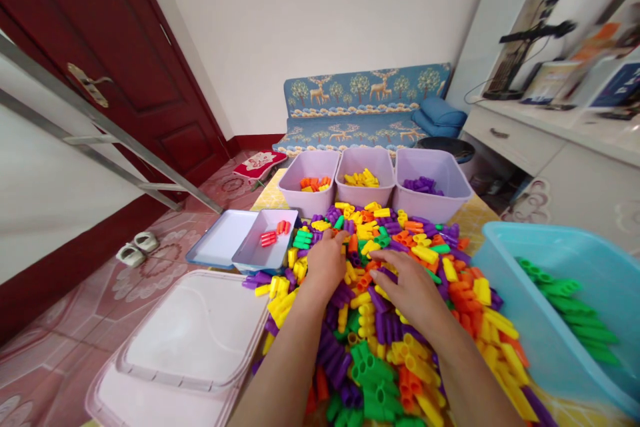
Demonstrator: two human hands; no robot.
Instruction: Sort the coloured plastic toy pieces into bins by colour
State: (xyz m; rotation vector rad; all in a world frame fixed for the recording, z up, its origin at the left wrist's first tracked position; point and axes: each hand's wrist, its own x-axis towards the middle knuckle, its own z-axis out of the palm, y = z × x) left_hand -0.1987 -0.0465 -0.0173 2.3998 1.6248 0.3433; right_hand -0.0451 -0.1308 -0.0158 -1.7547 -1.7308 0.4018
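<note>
A heap of plastic tube pieces [367, 320] in yellow, purple, orange and green spreads over the table, many joined in short rows. Over its far middle reaches my left hand [327, 260], fingertips apart and partly hidden among the pieces; I see nothing held. To its right, my right hand [406, 280] lies low over the heap, fingers stretched out, near yellow and orange pieces. Joined green pieces [375, 380] lie close to me between my forearms.
Behind the heap stand three lilac bins [367, 195] with orange, yellow and purple pieces. A blue tub [530, 327] at right holds green ones. At left are a small tray [250, 257] with red pieces and a pale lid [200, 327]. A patterned sofa [360, 130] stands beyond.
</note>
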